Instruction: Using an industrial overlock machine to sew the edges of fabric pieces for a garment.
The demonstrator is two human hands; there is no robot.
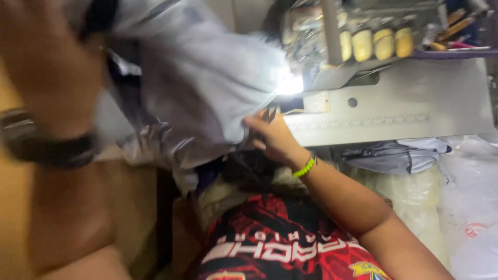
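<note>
Fabric [202, 88], pale grey, soft, light and floppy, draped up over sewing machine bed [415, 98] near its lamp, pinched at lower edge by right hand [272, 137], lifted by blurred left hand [46, 57], grip unclear; probably best taken at edges, likely to slide.

a large piece of pale grey-white fabric [202, 78] with a slight sheen is bunched and lifted at the left of the sewing machine's flat grey bed, folding in loose creases and hanging down toward the lap. its right edge lies just beside the bright lamp at the needle area, and darker, shinier folds show along its lower left side.
</note>
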